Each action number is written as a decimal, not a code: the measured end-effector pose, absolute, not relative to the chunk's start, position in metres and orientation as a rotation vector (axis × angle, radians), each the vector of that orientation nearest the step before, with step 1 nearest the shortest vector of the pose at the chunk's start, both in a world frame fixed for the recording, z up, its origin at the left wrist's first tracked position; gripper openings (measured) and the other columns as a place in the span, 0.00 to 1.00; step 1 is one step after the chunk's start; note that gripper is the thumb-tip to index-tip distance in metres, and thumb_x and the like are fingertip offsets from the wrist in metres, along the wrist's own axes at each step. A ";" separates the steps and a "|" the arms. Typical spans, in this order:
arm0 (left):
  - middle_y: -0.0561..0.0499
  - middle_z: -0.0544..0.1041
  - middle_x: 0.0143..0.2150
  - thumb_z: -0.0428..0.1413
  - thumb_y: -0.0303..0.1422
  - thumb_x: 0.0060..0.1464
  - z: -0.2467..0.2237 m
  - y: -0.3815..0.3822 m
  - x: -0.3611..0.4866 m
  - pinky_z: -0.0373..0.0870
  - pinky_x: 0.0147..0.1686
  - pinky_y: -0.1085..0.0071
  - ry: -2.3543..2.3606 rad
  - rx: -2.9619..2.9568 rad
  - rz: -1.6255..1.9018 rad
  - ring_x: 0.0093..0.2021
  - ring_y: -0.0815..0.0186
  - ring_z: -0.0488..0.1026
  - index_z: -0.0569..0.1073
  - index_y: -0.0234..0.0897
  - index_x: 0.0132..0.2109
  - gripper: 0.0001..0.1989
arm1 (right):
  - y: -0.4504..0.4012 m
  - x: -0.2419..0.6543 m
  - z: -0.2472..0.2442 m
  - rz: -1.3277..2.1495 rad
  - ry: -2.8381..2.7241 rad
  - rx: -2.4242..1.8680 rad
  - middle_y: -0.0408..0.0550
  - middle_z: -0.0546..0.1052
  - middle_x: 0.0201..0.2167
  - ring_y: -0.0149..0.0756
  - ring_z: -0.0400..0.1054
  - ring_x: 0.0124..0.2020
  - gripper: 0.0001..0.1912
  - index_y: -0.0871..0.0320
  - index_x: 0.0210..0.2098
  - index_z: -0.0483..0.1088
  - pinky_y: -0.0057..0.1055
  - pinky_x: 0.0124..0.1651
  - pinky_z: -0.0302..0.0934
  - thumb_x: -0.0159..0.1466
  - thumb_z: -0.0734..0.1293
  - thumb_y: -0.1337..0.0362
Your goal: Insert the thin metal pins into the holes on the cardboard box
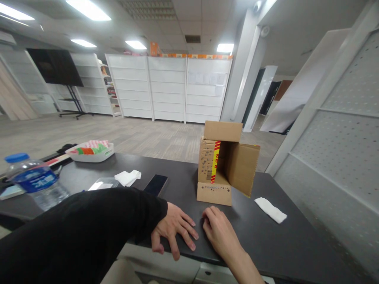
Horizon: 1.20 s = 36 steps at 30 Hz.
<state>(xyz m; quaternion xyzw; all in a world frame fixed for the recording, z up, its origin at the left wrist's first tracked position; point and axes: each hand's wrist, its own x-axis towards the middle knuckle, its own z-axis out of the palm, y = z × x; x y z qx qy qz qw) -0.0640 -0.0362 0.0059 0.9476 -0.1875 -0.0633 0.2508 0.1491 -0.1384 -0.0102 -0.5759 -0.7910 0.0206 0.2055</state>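
The dark bench (248,244) lies under the fingers of both hands. On it, just beyond the right hand's fingers, stands the cardboard box (207,161), its open side toward them, flaps spread. The left hand (171,227) rests palm down, fingers spread apart, holding nothing; the right hand (218,229) lies beside it, fingers curled and close together. Well left of the left fingers is a water bottle (38,181); farther beyond them, a white basket (94,157). Nearer, past those fingers, lies a phone (156,185). Right of the right fingers is a folded white tissue (270,210).
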 end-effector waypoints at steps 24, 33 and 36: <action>0.59 0.75 0.58 0.56 0.48 0.39 0.005 -0.036 -0.065 0.48 0.69 0.66 -0.530 2.596 -0.188 0.67 0.58 0.62 0.81 0.59 0.39 0.17 | -0.140 0.147 -0.017 0.185 -2.107 -1.569 0.48 0.73 0.36 0.39 0.67 0.40 0.10 0.57 0.35 0.69 0.33 0.45 0.61 0.65 0.60 0.77; 0.59 0.77 0.56 0.57 0.46 0.37 0.009 -0.039 -0.064 0.54 0.68 0.66 -0.457 2.497 -0.087 0.65 0.59 0.66 0.80 0.57 0.34 0.14 | -0.142 0.146 -0.018 0.188 -2.097 -1.555 0.47 0.72 0.35 0.38 0.66 0.39 0.11 0.57 0.35 0.68 0.33 0.45 0.60 0.64 0.59 0.78; 0.58 0.77 0.55 0.57 0.46 0.38 0.008 -0.039 -0.064 0.53 0.68 0.65 -0.522 2.517 -0.021 0.65 0.58 0.66 0.80 0.56 0.35 0.14 | -0.142 0.147 -0.017 0.170 -2.091 -1.558 0.47 0.72 0.35 0.38 0.66 0.39 0.12 0.57 0.35 0.68 0.32 0.45 0.61 0.64 0.58 0.78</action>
